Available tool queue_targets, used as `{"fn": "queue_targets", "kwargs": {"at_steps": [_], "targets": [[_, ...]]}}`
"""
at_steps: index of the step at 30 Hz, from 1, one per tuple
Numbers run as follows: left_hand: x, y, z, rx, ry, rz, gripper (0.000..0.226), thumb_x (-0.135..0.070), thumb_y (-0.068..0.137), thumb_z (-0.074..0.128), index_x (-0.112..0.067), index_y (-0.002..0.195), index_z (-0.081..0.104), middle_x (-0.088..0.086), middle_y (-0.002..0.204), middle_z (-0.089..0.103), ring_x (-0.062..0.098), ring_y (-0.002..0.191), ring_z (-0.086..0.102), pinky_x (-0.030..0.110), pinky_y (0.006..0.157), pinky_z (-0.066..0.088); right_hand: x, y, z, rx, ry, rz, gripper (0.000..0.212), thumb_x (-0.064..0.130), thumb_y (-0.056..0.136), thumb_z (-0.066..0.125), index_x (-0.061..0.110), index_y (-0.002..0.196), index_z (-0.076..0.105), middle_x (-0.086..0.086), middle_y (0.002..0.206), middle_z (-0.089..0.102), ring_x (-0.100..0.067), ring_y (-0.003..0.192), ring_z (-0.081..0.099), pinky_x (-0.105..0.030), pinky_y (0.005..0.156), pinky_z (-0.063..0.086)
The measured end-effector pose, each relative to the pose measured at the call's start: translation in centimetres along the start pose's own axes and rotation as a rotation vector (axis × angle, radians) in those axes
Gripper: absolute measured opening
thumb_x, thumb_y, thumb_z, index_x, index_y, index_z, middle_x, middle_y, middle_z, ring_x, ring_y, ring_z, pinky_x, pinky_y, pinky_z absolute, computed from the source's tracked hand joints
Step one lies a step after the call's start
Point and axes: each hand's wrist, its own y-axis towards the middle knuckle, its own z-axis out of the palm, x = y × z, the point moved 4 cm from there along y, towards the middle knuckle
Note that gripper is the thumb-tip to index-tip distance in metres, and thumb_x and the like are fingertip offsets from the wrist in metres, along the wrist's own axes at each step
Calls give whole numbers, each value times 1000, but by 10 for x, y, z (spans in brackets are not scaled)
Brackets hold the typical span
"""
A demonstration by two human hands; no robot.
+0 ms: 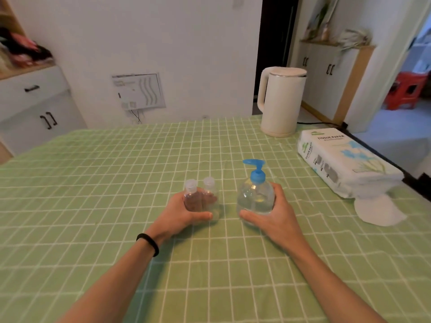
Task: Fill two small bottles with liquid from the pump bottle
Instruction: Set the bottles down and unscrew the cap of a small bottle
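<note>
Two small clear bottles (202,199) with pale caps stand side by side on the green checked tablecloth (116,206). My left hand (180,215) grips both of them together, fingers curled behind and thumb across the front. To their right stands a clear pump bottle (255,197) with a blue pump head, its spout pointing left. My right hand (275,215) holds that bottle around its body, thumb in front and fingers behind. All three bottles are upright on the table.
A white electric kettle (281,101) stands at the back right of the table. A pack of tissue paper (342,162) lies near the right edge, with a loose white tissue (377,210) in front of it. Cabinets line the walls.
</note>
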Motion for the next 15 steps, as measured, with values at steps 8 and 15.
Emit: {"fn": "queue_targets", "kwargs": {"at_steps": [8, 15], "targets": [[1, -2, -2, -5, 5, 6, 57, -7, 76, 90, -21, 128, 70, -11, 128, 75, 6, 119, 69, 30, 108, 50, 4, -2, 0, 23, 4, 14, 88, 57, 52, 94, 48, 129, 53, 21, 112, 74, -5, 98, 76, -49, 90, 66], [4, -2, -6, -15, -31, 59, 74, -5, 73, 92, -24, 137, 60, -6, 134, 70, 7, 124, 66, 24, 106, 51, 1, -1, 1, 31, 42, 5, 89, 54, 56, 96, 52, 134, 52, 24, 120, 74, -2, 107, 75, -46, 98, 63]]}}
